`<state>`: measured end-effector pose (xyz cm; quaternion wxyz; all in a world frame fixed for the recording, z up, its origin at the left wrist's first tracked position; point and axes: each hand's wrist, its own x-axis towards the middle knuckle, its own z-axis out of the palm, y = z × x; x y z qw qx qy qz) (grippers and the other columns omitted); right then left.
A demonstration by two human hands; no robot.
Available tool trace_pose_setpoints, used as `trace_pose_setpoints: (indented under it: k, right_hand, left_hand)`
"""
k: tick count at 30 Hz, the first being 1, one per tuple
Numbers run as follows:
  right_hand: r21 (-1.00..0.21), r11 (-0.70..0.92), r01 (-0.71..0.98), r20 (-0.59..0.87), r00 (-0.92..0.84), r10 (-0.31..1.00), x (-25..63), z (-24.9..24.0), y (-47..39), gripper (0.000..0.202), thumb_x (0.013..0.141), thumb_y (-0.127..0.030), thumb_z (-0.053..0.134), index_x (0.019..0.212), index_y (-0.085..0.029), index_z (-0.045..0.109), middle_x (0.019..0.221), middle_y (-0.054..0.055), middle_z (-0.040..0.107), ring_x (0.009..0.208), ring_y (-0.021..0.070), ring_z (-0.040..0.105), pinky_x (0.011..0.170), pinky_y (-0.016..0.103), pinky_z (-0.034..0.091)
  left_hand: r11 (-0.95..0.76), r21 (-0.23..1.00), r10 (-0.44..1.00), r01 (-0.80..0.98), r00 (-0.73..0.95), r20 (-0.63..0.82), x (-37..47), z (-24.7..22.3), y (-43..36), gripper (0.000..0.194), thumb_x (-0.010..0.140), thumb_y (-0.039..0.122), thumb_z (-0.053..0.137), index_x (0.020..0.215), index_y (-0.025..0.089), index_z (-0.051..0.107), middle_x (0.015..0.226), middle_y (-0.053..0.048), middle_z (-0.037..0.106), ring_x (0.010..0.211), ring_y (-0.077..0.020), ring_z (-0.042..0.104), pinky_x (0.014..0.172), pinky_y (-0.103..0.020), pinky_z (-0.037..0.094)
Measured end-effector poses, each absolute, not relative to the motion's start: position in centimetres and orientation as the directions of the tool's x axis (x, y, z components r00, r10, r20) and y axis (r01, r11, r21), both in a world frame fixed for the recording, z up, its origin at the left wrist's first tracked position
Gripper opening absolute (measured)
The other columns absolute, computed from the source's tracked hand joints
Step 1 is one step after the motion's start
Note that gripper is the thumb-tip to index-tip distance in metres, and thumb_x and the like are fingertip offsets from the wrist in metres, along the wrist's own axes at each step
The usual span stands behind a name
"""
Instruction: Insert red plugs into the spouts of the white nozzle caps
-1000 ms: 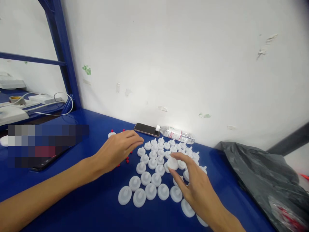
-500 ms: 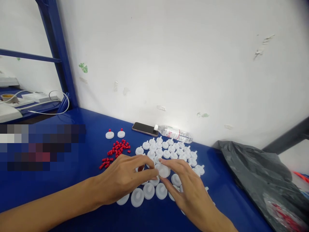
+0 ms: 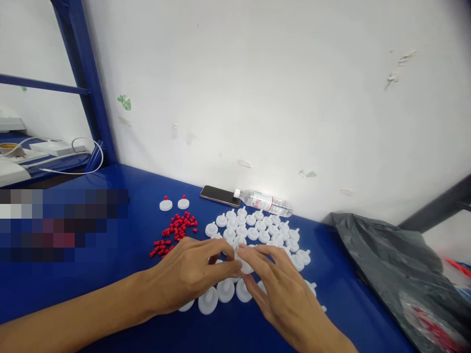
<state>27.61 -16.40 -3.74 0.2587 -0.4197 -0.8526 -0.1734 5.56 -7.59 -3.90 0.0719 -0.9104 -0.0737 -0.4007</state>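
Observation:
My right hand (image 3: 283,279) grips a white round cap with a spout (image 3: 246,267) between thumb and fingers, just above the other caps. The fingers hide much of it. My left hand (image 3: 198,264) is closed in a pinch against the left side of that cap, its fingertips meeting those of the right. Whatever lies in the left fingertips is too small or hidden to make out. White spouted caps (image 3: 225,290) lie spread around and under both hands. Small red plugs (image 3: 180,225) lie in a loose pile beyond the left hand.
Two white caps with red tips (image 3: 165,204) stand at the back left. A phone (image 3: 220,195) and a clear water bottle (image 3: 265,202) lie along the wall. To the right is a grey plastic bag (image 3: 390,260). A blue metal frame (image 3: 84,73) rises at left.
My right hand has moved slightly left, its fingers closing in over the white cap toward my left fingertips. My left hand stays nearly in place, still pinched.

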Motion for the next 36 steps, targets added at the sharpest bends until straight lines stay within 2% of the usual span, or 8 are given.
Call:
trace_pose_setpoints:
  k: [5,9,12,15,19,24,30,36]
  right_hand:
    - [0.203,0.568,0.797,0.602,-0.56,0.57,27.4,-3.7,-16.7,0.06,0.089,0.004,0.056,0.146,-0.014,0.045,0.134,0.013,0.066,0.111,0.0316,0.059,0.086,0.052,0.059]
    - [0.207,0.601,0.772,0.657,-0.565,0.499,27.4,-3.4,-16.6,0.05,0.093,-0.002,0.059,0.141,-0.014,0.049,0.132,0.014,0.067,0.111,0.0303,0.061,0.087,0.05,0.056]
    - [0.168,0.655,0.736,0.695,-0.56,0.451,27.6,-3.3,-16.6,0.047,0.095,-0.003,0.057,0.139,-0.016,0.05,0.134,0.011,0.067,0.115,0.0269,0.061,0.09,0.046,0.052]
    - [0.129,0.693,0.71,0.713,-0.552,0.433,27.8,-3.3,-16.7,0.042,0.095,-0.004,0.058,0.135,-0.017,0.053,0.133,0.007,0.069,0.117,0.0227,0.061,0.095,0.042,0.049]
    - [0.155,0.697,0.7,0.712,-0.568,0.411,27.3,-2.6,-17.1,0.029,0.097,-0.012,0.061,0.124,-0.023,0.062,0.126,0.002,0.073,0.111,0.0189,0.064,0.098,0.038,0.049]
    - [0.216,0.648,0.73,0.76,-0.543,0.359,26.7,-1.7,-17.4,0.028,0.093,-0.013,0.067,0.113,-0.033,0.07,0.113,-0.003,0.078,0.097,0.0155,0.066,0.096,0.035,0.051]
    - [0.254,0.697,0.67,0.672,-0.641,0.371,27.8,-2.0,-17.3,0.029,0.101,-0.016,0.053,0.124,-0.026,0.067,0.127,-0.003,0.072,0.104,0.0176,0.063,0.098,0.037,0.048]
    - [0.167,0.719,0.674,0.714,-0.586,0.384,27.7,-2.2,-17.2,0.03,0.094,-0.013,0.065,0.122,-0.024,0.068,0.124,0.0,0.074,0.103,0.0191,0.063,0.095,0.037,0.05]
  left_hand:
    - [-0.986,0.005,0.111,0.165,0.642,0.758,5.8,-3.7,-7.8,0.009,0.098,0.02,0.059,0.105,0.022,0.065,0.086,0.001,0.066,0.061,-0.0073,0.052,0.05,-0.023,0.033]
    - [-0.951,0.305,0.27,0.053,0.627,0.731,5.9,-3.4,-8.1,0.009,0.094,0.028,0.067,0.095,0.02,0.064,0.087,0.001,0.064,0.069,-0.0069,0.058,0.056,-0.018,0.042]
    - [-0.819,0.569,0.482,0.075,0.629,0.61,6.0,-2.8,-8.5,0.026,0.083,0.038,0.078,0.09,0.02,0.06,0.084,0.003,0.061,0.072,-0.0084,0.059,0.058,-0.017,0.047]
    - [-0.659,0.741,0.628,0.131,0.638,0.446,6.0,-2.1,-9.0,0.047,0.07,0.047,0.087,0.103,0.023,0.061,0.088,0.003,0.061,0.073,-0.0107,0.06,0.051,-0.017,0.047]
    - [-0.6,0.799,0.614,0.033,0.659,0.435,6.0,-1.2,-9.4,0.059,0.063,0.037,0.092,0.115,0.026,0.067,0.103,0.0,0.067,0.075,-0.011,0.061,0.052,-0.017,0.048]
    - [-0.431,0.902,0.581,0.016,0.77,0.264,5.9,-0.7,-9.5,0.053,0.067,0.025,0.087,0.118,0.027,0.073,0.092,0.002,0.074,0.064,-0.0069,0.057,0.052,-0.015,0.045]
    - [-0.057,0.997,0.529,-0.059,0.845,0.08,6.0,-1.0,-8.8,0.064,0.061,0.014,0.09,0.121,0.027,0.074,0.093,-0.001,0.079,0.066,-0.0082,0.065,0.052,-0.014,0.045]
    - [0.15,0.987,0.396,-0.063,0.918,-0.002,5.9,-1.2,-8.1,0.06,0.069,0.013,0.085,0.126,0.025,0.071,0.102,-0.006,0.079,0.061,-0.0088,0.067,0.048,-0.016,0.05]
